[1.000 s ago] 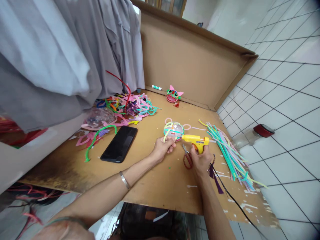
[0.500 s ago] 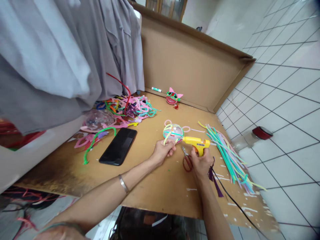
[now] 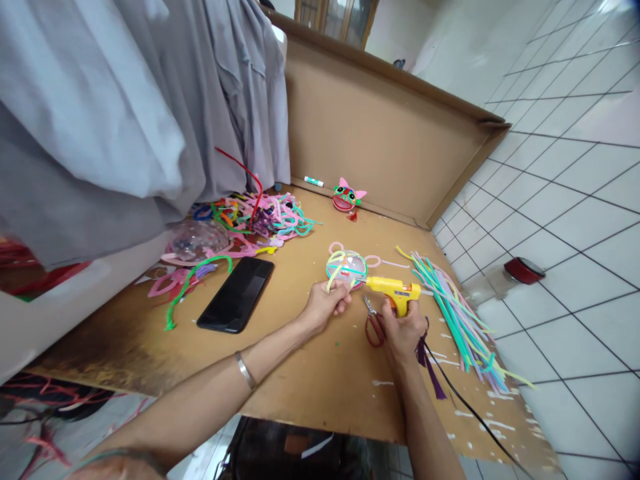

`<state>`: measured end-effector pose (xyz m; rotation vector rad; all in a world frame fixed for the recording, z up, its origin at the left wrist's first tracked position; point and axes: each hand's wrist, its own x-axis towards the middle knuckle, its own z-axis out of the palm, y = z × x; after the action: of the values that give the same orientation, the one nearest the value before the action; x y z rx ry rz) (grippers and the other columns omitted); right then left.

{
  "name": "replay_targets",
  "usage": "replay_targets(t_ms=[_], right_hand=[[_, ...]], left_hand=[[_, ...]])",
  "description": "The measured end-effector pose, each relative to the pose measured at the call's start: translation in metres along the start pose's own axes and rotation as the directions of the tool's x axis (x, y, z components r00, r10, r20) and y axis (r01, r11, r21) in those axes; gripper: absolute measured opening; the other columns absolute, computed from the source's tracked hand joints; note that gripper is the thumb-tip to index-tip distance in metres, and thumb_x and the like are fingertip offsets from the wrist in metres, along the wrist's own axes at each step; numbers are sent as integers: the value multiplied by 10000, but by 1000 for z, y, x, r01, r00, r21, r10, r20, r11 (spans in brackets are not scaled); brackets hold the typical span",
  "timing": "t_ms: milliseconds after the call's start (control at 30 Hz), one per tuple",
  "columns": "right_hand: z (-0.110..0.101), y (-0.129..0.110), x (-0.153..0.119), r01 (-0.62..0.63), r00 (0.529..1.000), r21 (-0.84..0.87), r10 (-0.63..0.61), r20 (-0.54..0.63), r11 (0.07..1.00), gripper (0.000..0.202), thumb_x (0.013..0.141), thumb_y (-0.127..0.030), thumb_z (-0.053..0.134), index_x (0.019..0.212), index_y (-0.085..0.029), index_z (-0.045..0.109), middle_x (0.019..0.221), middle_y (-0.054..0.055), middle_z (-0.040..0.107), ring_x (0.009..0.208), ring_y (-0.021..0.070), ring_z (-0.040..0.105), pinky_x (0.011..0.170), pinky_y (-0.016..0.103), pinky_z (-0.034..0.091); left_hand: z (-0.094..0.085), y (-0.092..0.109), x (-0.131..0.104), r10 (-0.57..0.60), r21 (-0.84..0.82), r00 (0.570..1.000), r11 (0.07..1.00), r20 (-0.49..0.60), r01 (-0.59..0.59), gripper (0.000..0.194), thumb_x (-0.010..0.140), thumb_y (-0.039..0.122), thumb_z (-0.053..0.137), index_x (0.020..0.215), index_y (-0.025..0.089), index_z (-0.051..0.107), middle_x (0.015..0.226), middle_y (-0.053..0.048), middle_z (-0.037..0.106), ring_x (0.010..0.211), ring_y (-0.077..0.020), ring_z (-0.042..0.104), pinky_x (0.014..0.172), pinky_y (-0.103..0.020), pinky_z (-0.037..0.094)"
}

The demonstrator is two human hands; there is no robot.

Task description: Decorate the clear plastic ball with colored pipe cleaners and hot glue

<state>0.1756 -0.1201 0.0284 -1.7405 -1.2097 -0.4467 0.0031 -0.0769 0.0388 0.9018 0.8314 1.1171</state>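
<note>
My left hand (image 3: 326, 305) is closed on a pale yellow pipe cleaner (image 3: 335, 277), at the near side of a clear round plastic shell (image 3: 353, 265). Coloured pipe cleaners edge the shell, and pink loops stick out from it like ears. In my right hand (image 3: 404, 327) is a yellow glue gun (image 3: 393, 289), gripped by its handle, its nozzle pointing left close to the shell and my left fingers. Whether the nozzle touches anything I cannot tell. Red-handled scissors (image 3: 374, 327) lie just left of my right hand, partly covered by it.
A black phone (image 3: 237, 295) lies left. Behind it are a tangled pipe-cleaner heap (image 3: 275, 217) and a clear shell (image 3: 197, 239). A bundle of pipe cleaners (image 3: 453, 313) and a purple tassel (image 3: 436, 377) are at right. A small lion-like head (image 3: 345, 197) and glue stick (image 3: 313, 181) stand behind.
Hardly anything differs. The view has shifted slightly; both hands keep their hold, with the glue gun's nozzle still beside the shell.
</note>
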Motion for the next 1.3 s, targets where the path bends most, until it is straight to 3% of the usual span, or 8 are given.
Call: replay_targets(t_ms=[300,500,667,833,933,1033,1133,1300], right_hand=[[3,6,-1,-63,998,-3,63,17,998,325,787,-553,560,729,-236,514,594,2,546,519,180,501,561,296,387],[7,47,17,-87,994,-128,94,50,988,434,806,-586,530,889,-166,601,846,123,605,832,294,579,721,377,435],[6,75,27,-148,959,-341,219,179,929,444,785,-508,595,928,-92,658,872,179,620,862,327,568,733,407,426],[-2,44,22,-47,981,-347,109,162,937,353,834,-388,568,973,-88,692,1029,242,645,993,358,576,850,491,419],[0,-2,6,-32,968,130,-1,249,991,342,875,-405,509,990,-157,713,1029,164,687,989,289,616,869,446,469],[10,-48,-11,-373,837,561,6,548,739,341,842,-478,585,960,-192,729,824,69,723,758,212,649,731,360,527],[21,-75,-16,-575,764,639,56,643,511,305,754,-470,705,867,-188,735,657,12,688,605,162,609,637,307,510],[30,-81,-6,-710,681,633,72,729,309,322,683,-485,773,738,-174,710,577,-13,650,520,117,564,565,258,446]], left_hand=[[-1,-3,1,8,-12,1000,1000,5,-8,361,625,488,737,603,158,591,532,13,588,392,-45,398,403,-206,261],[0,-4,-2,-41,-28,998,999,41,42,400,579,508,776,646,155,602,536,20,588,394,-47,400,402,-200,250],[3,-4,-6,-97,-29,991,995,93,100,517,513,563,834,741,140,643,622,10,613,438,-46,416,428,-200,258],[3,-1,-7,-42,-87,991,995,124,53,541,506,589,858,719,140,644,527,80,416,470,-36,318,452,-197,222],[2,1,-5,6,-149,995,989,101,9,535,509,568,869,732,150,619,517,91,393,471,-36,291,456,-200,214],[1,3,-2,66,-216,997,975,48,-54,537,512,520,884,781,178,570,522,97,438,457,-38,327,462,-198,239],[0,8,0,91,-263,996,961,26,-81,556,510,525,883,728,193,494,498,104,436,449,-42,365,473,-196,278],[-3,15,2,53,-293,994,956,93,-23,567,500,525,895,679,187,476,472,101,430,459,-46,382,495,-197,324]])
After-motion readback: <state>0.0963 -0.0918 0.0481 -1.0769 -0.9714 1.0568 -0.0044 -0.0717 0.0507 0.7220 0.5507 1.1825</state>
